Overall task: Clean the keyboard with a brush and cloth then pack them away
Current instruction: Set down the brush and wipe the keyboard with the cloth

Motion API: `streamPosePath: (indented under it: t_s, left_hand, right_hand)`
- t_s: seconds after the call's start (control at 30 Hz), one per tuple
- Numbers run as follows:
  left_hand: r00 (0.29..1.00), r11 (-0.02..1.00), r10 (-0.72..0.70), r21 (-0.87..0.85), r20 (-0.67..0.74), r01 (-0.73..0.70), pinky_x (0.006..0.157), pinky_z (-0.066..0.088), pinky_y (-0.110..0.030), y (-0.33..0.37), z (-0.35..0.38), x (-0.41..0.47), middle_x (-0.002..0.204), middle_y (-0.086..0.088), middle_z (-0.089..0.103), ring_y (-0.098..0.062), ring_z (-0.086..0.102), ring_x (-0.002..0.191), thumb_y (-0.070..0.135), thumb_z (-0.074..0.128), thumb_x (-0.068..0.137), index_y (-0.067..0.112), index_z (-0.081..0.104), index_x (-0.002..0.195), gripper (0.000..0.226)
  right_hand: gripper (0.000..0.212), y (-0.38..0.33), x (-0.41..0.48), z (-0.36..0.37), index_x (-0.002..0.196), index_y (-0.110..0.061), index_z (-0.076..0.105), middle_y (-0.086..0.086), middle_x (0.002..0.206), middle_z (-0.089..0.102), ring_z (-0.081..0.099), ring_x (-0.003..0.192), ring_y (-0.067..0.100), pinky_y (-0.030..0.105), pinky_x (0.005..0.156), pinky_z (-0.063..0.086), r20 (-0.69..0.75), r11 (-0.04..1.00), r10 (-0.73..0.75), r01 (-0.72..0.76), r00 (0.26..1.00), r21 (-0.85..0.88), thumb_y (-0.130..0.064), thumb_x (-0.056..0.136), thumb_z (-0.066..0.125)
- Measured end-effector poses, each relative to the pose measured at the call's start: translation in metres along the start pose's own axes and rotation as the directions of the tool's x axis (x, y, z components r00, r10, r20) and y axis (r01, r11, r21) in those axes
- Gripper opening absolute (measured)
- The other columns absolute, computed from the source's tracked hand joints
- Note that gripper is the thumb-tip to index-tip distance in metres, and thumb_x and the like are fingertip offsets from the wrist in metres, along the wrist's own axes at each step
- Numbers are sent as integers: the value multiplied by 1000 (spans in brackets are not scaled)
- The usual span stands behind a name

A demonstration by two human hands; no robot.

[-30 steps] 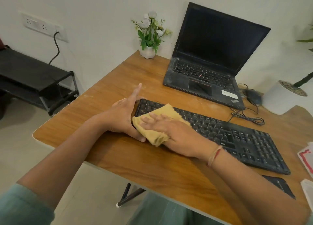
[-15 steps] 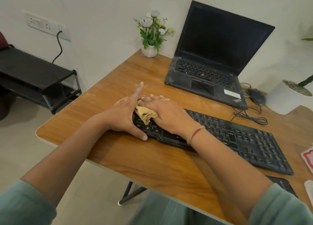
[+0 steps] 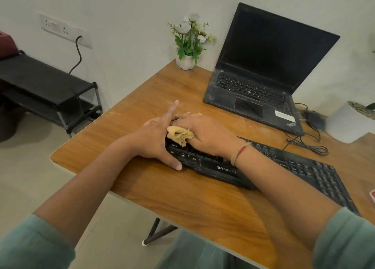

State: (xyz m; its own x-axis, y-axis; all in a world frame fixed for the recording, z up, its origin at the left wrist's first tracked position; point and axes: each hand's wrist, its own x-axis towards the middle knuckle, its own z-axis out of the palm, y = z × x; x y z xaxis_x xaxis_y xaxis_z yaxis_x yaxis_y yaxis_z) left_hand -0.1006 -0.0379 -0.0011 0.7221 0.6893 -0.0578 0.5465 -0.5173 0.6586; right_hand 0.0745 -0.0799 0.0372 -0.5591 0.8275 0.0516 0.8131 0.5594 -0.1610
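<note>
Right hand point(image 3: 205, 135) clutches the cloth point(image 3: 179, 135) in curled fingers at nine o'clock on the keyboard point(image 3: 304, 167), left hand point(image 3: 156, 139) bracing with straight fingers; hard rubbing may pop keys

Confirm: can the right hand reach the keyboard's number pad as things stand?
Probably yes. The right hand holds the cloth at the left end of the keyboard; nothing lies on the keys between it and the number pad.

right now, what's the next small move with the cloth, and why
Probably drag the bunched tan cloth rightward along the key rows. The right hand holds it on the long black keyboard's left end, the left hand braces that end, and the keys to the right lie uncovered.
</note>
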Motion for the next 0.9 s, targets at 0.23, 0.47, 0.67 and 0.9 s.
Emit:
streamPosePath:
  t_s: [0.23,0.47,0.67,0.9]
  left_hand:
    - [1000,999,14,29,18,-15,114,5,-33,-3,1,1,159,-1,14,-24,12,145,73,79,37,45,-37,134,154]
    - [1000,1000,7,0,10,-7,118,6,-38,-3,0,2,158,0,18,-24,15,144,69,82,37,50,-38,129,152]
    - [1000,1000,15,5,2,-15,117,6,-36,-4,1,2,158,1,19,-23,16,144,69,82,38,46,-35,135,153]
    - [1000,1000,5,2,8,-5,117,10,-37,-3,1,2,157,0,22,-22,19,143,72,79,34,40,-33,140,157]
  right_hand:
    - [38,5,-8,10,117,-22,64,0,121,61,55,107,19,36,92,44,-70,999,-19,17,997,-39,-29,91,37]
    - [36,1,-3,10,112,-24,64,-1,121,59,52,113,18,35,89,44,-67,998,51,-48,996,40,-30,92,34]
    - [42,4,-8,11,116,-28,63,0,128,54,48,116,19,35,94,38,-89,996,88,-86,992,24,-39,92,30]
    - [30,-13,-20,17,117,-21,63,0,131,52,48,116,16,37,91,43,-70,983,19,-6,997,186,-19,94,45]
